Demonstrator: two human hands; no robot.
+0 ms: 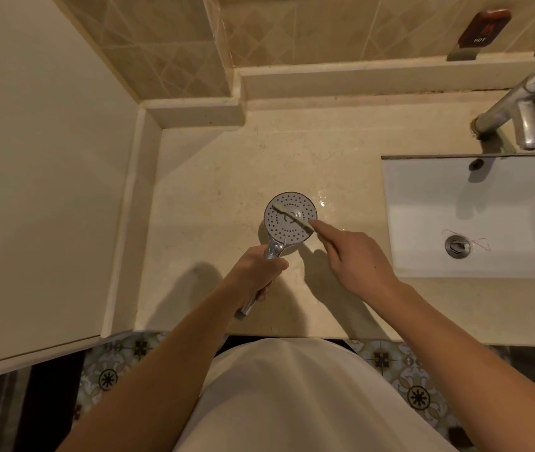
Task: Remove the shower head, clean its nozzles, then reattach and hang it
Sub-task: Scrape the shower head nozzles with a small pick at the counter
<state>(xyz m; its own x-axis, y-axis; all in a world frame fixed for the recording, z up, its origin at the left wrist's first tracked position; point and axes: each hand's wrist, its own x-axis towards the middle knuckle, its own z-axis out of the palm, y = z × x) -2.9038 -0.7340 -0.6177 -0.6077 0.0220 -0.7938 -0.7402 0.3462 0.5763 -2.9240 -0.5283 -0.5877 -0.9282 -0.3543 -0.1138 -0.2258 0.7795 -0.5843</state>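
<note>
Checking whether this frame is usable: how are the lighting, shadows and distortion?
Head view: dim, warm light; wide-angle lens bends the counter edges; both arms cast shadows on the counter; small glare spot beside the shower head; focus is fairly sharp there.

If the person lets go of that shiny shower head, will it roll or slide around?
The round chrome shower head would probably tip, since its wide face outweighs the thin handle held by the left hand. It likely feels slippery: the metal looks polished, and the beige stone counter shows wet glints. It seems stiff, not bendy.
</note>
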